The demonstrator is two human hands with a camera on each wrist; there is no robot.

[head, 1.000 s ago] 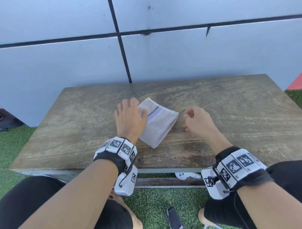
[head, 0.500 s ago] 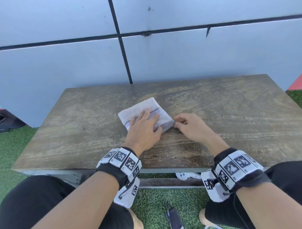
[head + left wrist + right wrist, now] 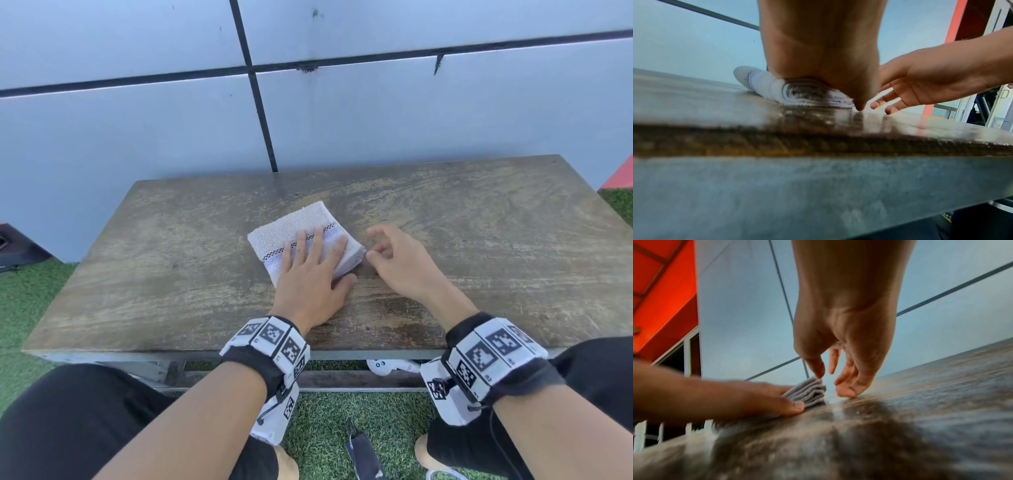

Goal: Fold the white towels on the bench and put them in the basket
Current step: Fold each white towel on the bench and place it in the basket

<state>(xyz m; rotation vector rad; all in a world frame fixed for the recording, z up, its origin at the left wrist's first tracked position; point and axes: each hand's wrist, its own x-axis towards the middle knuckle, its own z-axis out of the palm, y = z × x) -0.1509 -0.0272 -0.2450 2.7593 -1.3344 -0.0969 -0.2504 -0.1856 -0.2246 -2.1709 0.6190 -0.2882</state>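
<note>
A small white towel (image 3: 289, 226) with a checkered stripe lies folded into a thick square near the middle of the wooden bench (image 3: 479, 240). My left hand (image 3: 310, 274) lies flat on its near half, fingers straight, pressing it down; its stacked layers (image 3: 807, 94) show under the palm. My right hand (image 3: 387, 255) hovers just right of the towel's right corner (image 3: 809, 392), fingers relaxed and spread, holding nothing; one fingertip (image 3: 846, 393) touches the bench. No basket is in view.
A pale panelled wall (image 3: 376, 113) stands right behind the bench. Green artificial grass (image 3: 325, 421) covers the ground below, with a dark object (image 3: 363, 455) between my knees. Something red (image 3: 616, 178) sits at the far right.
The towel went from a loose fold to a compact square. My left hand moved on top and flattened on it. My right hand let go of the towel's corner and opened.
</note>
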